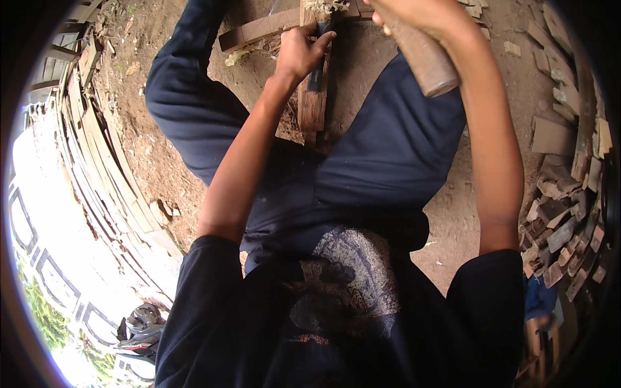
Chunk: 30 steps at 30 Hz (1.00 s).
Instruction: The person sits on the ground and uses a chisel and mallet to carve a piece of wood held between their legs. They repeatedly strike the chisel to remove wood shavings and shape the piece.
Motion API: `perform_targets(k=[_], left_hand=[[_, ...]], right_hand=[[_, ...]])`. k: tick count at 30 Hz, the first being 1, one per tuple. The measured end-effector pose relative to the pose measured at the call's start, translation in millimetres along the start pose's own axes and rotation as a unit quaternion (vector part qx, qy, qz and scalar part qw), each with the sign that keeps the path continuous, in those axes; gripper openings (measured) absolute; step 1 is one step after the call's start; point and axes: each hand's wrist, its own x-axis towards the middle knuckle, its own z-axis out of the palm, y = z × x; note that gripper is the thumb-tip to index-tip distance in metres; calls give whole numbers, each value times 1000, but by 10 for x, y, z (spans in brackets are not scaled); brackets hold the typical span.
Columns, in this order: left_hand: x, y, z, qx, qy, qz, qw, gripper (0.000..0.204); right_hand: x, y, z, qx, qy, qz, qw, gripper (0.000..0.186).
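Observation:
My left hand (301, 53) is closed around a dark, bar-like tool (315, 79) held against an upright wooden post (312, 108) between my legs. The tool's exact kind cannot be made out. Pale, ragged wood fibres (325, 8) show at the post's upper end, by the picture's top edge. A curved wooden piece (260, 33) lies crosswise behind my left hand. Higher and to the right, my right hand (404, 14) grips a thick, round wooden club (424, 61). Its blunt end points back toward my right forearm. Part of that hand is cut off by the top edge.
Wood offcuts (566, 233) are heaped along the right side. Long planks (97, 149) lie on the left over bare earth (139, 84). A white banner (58, 226) and a motorcycle (141, 330) stand at the lower left. Blue cloth (540, 297) shows at the lower right.

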Motion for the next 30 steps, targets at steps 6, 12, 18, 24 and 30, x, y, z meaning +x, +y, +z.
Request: perform_targets(k=[6, 12, 18, 24, 30], left_hand=[[-226, -123, 21, 20, -47, 15, 999, 35], [-253, 30, -120, 2, 3, -7, 1000, 31], [-167, -60, -287, -38, 64, 10, 997, 28], [-159, -268, -164, -72, 86, 43, 993, 31], [-145, -166, -150, -58, 61, 43, 996, 30]], right_hand=[[35, 80, -156, -82, -190, 32, 978, 17], [22, 343, -60, 83, -135, 40, 987, 14], [-42, 568, 18, 149, -106, 70, 981, 10], [-104, 498, 7, 159, -121, 54, 978, 10], [-201, 265, -111, 184, -90, 26, 978, 14]])
